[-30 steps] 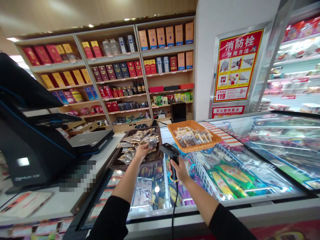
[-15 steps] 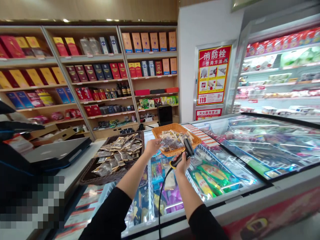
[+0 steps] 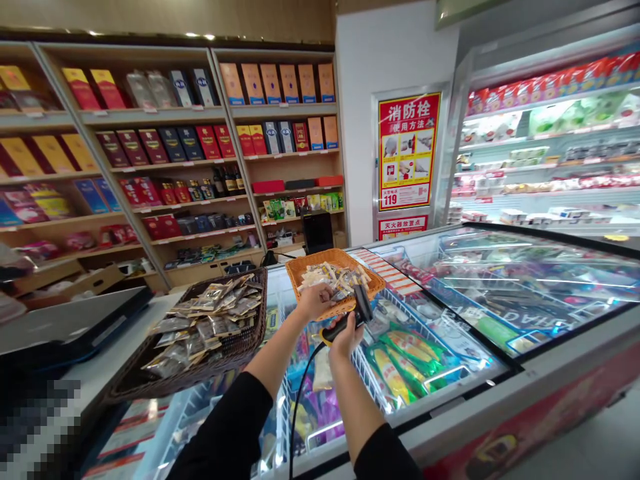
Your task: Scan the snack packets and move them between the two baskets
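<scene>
On the glass top of the freezer (image 3: 565, 350), an orange basket (image 3: 300, 265) holds a heap of small packets (image 3: 345, 280). The left hand (image 3: 315, 302) is the nearer hand to this heap: it is at the left part of the basket's near side, fingers curled together at the packets. Whether a packet is pinched cannot be told. The right hand (image 3: 347, 339) is wrapped around the handle of a black scanner (image 3: 364, 305). The handle slopes upward to the right; the scanner head lies just right of the left hand, beside the basket's near rim, its long axis crosswise to the handle. A thin, flexible cord (image 3: 292, 440) hangs from the handle's lower end.

Both baskets are woven and shallow. The dark brown basket (image 3: 230, 350), to the left, carries flat, crinkled, partly clear pouches (image 3: 210, 320) with tan edges.
</scene>
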